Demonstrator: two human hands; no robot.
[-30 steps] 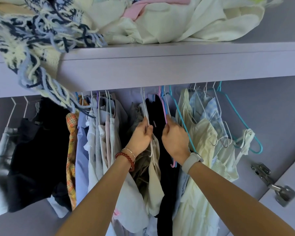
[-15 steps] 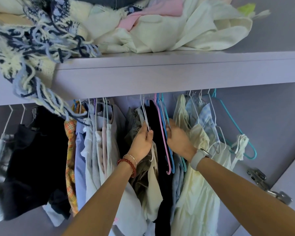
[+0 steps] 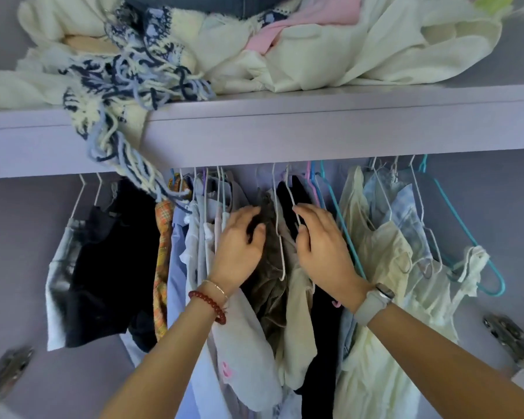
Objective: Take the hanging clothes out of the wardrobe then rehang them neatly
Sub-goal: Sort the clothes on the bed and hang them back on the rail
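Observation:
A row of clothes hangs on wire hangers under the lilac wardrobe shelf point(image 3: 285, 137). My left hand point(image 3: 239, 246) reaches in at the middle, and its fingers and thumb close round the top of a brown garment point(image 3: 270, 285). My right hand point(image 3: 321, 246) is just to the right. It pinches the wire of a white hanger point(image 3: 291, 198) that carries a black garment point(image 3: 321, 343). Another white hanger point(image 3: 280, 252) hangs between the two hands. Pink and blue hangers point(image 3: 316, 189) hang behind my right hand.
Pale yellow dresses point(image 3: 381, 282) and an empty teal hanger point(image 3: 466, 237) hang at the right. Black and grey tops point(image 3: 103, 267), a plaid piece point(image 3: 162, 267) and white shirts hang at the left. Piled knitwear and a fringed scarf point(image 3: 124, 95) spill over the shelf. Door hinges point(image 3: 508, 337) flank the opening.
Both hands have shifted left along the rail. My left hand let go of the white hanger and took the brown garment. My right hand left the coloured hangers for a white hanger.

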